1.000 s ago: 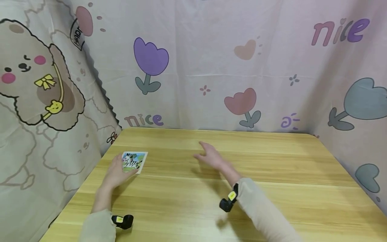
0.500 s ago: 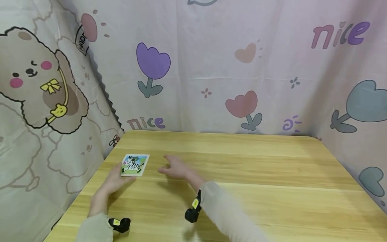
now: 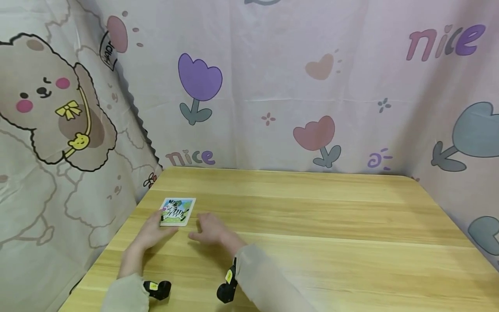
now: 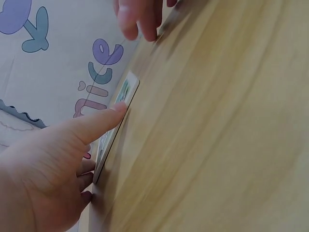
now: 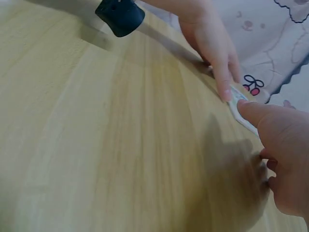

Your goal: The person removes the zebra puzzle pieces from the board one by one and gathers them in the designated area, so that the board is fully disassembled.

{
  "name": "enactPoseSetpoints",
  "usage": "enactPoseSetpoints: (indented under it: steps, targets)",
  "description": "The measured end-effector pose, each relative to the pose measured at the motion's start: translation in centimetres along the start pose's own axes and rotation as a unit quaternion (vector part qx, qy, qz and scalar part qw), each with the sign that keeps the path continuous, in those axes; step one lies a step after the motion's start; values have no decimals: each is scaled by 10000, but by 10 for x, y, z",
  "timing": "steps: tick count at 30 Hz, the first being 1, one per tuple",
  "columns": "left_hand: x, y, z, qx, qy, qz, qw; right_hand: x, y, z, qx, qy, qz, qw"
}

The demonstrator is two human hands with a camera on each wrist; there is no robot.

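A square card with a zebra picture (image 3: pixel 176 213) lies at the far left of the table. My left hand (image 3: pixel 153 232) holds it by the near left corner: the thumb touches the near edge and the fingertips are at the left edge. In the left wrist view the card (image 4: pixel 126 89) appears edge-on, with curled fingers partly behind it. My right hand (image 3: pixel 210 230) is just right of the card, apart from it, thumb and fingers spread with nothing between them. In the right wrist view, the right hand (image 5: pixel 287 150) hides part of the card (image 5: pixel 241 116).
Both hands are over a light wooden table (image 3: pixel 312 208). A printed curtain (image 3: pixel 249 78) hangs behind its far edge and along the left side. Each wrist wears a black camera, such as the left one (image 3: pixel 157 289).
My right hand has travelled left from mid-table to beside the card. My left hand has shifted slightly nearer the body, its thumb passing from over the picture to the near edge.
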State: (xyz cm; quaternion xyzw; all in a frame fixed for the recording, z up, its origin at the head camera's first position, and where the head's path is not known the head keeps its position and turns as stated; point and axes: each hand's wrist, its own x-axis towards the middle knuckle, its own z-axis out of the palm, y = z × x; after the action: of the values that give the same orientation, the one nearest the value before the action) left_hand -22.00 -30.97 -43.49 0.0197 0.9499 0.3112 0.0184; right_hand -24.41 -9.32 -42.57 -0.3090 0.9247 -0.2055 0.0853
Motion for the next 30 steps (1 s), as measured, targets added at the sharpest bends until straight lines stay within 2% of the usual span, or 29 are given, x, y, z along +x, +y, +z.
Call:
enactPoseSetpoints:
  steps: [5,13,20,25,30]
  targets:
    - [2,4,1,-165,-94,-20,9998,-1,-4,2,-144,-44,14,9999]
    - [5,11,4,-204,-236,99,9995,0,-1,3,158,38,111,9998]
    - [6,19,11,-89,-340,190,9992,1,9,5,250,81,172,9995]
    - [7,23,15,-83,-408,143,9990,0,17,3,336,238,81,9991]
    - [10,28,17,-146,-396,260,9988,-1,27,0,518,359,-91,9980]
